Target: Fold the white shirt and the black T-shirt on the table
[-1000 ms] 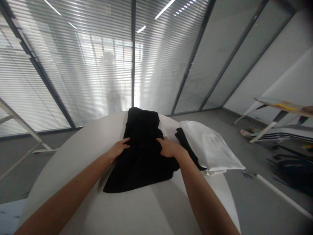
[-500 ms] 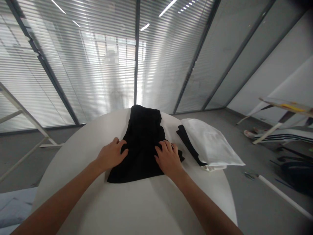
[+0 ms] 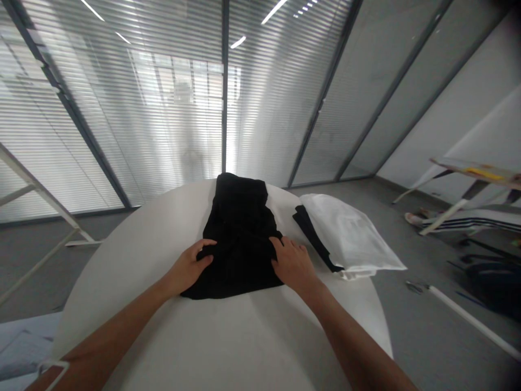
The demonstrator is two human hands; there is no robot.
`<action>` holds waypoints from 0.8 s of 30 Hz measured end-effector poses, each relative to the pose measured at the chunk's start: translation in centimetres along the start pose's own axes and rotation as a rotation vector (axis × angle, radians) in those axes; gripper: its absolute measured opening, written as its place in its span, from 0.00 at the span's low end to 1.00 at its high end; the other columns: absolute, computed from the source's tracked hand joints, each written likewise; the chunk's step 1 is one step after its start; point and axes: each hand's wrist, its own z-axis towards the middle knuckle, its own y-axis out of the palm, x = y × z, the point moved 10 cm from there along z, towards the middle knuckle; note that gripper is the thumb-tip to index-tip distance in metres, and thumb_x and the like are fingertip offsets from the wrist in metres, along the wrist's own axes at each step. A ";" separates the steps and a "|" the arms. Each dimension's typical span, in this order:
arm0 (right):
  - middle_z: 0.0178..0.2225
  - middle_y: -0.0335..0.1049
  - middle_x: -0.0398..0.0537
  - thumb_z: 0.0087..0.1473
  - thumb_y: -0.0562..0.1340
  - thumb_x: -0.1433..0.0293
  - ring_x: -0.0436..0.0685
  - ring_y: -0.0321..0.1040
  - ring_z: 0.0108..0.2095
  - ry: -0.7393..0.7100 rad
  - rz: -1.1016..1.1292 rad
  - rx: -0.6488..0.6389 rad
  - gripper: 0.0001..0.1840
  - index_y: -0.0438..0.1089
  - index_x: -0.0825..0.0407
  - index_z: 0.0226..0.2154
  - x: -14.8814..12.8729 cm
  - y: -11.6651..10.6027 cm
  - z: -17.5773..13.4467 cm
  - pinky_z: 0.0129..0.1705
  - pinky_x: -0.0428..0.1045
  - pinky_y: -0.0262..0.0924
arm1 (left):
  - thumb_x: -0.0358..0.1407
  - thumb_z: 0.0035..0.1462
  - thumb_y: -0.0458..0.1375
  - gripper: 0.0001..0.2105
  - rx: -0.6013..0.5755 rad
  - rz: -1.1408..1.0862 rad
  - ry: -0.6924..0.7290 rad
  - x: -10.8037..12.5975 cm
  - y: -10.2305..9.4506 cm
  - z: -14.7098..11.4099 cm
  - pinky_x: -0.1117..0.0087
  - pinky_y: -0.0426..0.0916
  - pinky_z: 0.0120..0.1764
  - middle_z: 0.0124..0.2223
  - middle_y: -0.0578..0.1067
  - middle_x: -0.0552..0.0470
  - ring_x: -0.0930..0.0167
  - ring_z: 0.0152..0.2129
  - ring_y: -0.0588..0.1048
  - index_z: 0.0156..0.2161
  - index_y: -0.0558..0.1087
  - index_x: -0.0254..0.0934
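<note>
Black garment (image 3: 240, 239) now folded narrower

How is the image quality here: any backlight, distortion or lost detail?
Head view: strong backlight through the blinds; wide-angle bending of the frame lines and table; the black garment between left hand and right hand loses fold detail.

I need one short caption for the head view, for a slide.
Both hands, left hand and right hand, press a black garment on a white table.
</note>
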 end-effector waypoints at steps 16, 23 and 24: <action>0.42 0.74 0.45 0.51 0.58 0.67 0.58 0.70 0.43 0.108 0.976 0.037 0.18 0.70 0.47 0.46 0.8 -1.6 0.3 0.48 0.53 0.62 | 0.39 0.54 0.55 0.29 -0.232 0.254 0.042 -1.9 0.5 -0.4 0.61 0.64 0.53 0.54 0.74 0.50 0.61 0.48 0.74 0.63 0.62 0.49; 0.36 0.75 0.45 0.50 0.59 0.58 0.60 0.70 0.41 0.299 1.200 0.164 0.18 0.74 0.50 0.39 5.4 -1.8 0.8 0.46 0.54 0.63 | 0.49 0.53 0.57 0.31 -0.375 -0.345 -0.357 -1.9 1.3 -2.0 0.65 0.72 0.44 0.53 0.76 0.47 0.63 0.45 0.77 0.62 0.63 0.43; 0.36 0.75 0.45 0.50 0.58 0.58 0.61 0.70 0.41 0.302 1.177 0.203 0.17 0.74 0.50 0.37 5.9 -2.1 0.8 0.47 0.55 0.63 | 0.49 0.53 0.57 0.32 -0.390 -0.395 -0.372 -1.8 1.3 -2.1 0.65 0.72 0.43 0.53 0.76 0.47 0.63 0.44 0.77 0.62 0.62 0.44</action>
